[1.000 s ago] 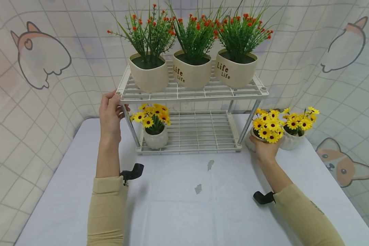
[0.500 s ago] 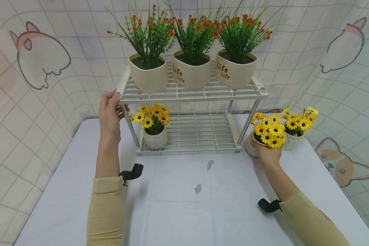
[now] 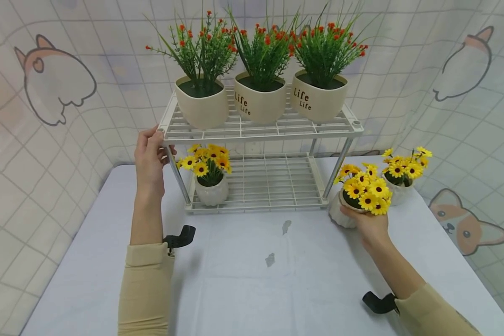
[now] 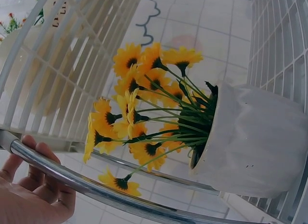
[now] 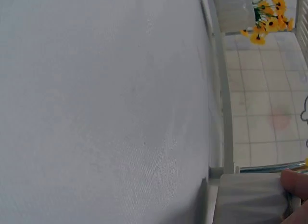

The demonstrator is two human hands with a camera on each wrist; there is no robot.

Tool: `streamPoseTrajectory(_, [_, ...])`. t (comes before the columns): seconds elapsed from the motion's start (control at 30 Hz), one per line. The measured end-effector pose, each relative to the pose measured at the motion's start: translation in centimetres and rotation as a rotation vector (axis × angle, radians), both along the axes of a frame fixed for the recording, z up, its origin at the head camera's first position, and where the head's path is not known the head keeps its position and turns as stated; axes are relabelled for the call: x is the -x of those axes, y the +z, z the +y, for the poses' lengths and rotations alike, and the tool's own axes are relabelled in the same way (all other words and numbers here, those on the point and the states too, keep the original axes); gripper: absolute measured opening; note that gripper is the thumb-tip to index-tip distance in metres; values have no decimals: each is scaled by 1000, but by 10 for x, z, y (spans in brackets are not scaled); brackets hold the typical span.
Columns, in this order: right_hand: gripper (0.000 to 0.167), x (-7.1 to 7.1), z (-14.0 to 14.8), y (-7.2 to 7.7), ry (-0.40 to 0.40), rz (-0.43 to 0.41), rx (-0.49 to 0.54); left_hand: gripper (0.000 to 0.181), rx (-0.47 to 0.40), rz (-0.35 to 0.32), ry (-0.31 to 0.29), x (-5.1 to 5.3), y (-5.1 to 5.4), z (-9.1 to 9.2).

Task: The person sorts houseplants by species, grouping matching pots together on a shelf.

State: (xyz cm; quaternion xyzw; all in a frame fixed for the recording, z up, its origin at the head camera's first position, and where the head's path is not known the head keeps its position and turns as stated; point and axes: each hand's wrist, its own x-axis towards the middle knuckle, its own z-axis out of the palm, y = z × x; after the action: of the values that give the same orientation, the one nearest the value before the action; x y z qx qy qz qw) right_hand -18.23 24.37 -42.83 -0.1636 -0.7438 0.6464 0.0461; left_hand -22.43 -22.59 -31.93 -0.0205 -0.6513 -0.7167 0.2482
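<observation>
My left hand (image 3: 149, 156) holds the white two-tier wire rack (image 3: 260, 138) at its upper left front corner. In the left wrist view, curled fingers (image 4: 45, 185) lie at the metal post (image 4: 96, 187). My right hand (image 3: 373, 229) grips a white pot (image 3: 339, 214) of yellow daisies (image 3: 365, 189) near its rim, just right of the rack's front right post. The pot leans slightly; in the right wrist view its white side (image 5: 250, 197) shows with the thumb (image 5: 294, 182) on the rim. Another white daisy pot (image 3: 212, 193) stands at the left of the lower shelf.
Three cream pots of red-flowered plants, the left (image 3: 202, 109), middle (image 3: 260, 102) and right (image 3: 319, 100), stand on the upper shelf. A further daisy pot (image 3: 401, 191) stands on the white-covered table (image 3: 235, 289), behind my right hand. A patterned curtain (image 3: 80, 149) hangs behind.
My right hand has drawn its daisy pot toward me and slightly left, away from the other pot on the table. The left hand stays at the rack corner.
</observation>
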Motion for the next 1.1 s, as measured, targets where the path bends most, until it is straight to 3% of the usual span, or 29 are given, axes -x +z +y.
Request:
streamPoseTrajectory(0.4, [78, -35, -14, 2, 205, 116, -36, 27, 0, 3, 7, -1, 1, 1])
streamPoseTrajectory(0.57, [79, -43, -25, 5, 273, 115, -43, 26, -3, 4, 6, 0, 1, 1])
streamPoseTrajectory(0.87, [84, -43, -50, 11, 319, 126, -70, 28, 2, 0, 16, 0, 1, 1])
streamPoseTrajectory(1.1, [85, -36, -73, 6, 357, 140, -54, 28, 14, -10, 16, -1, 1, 1])
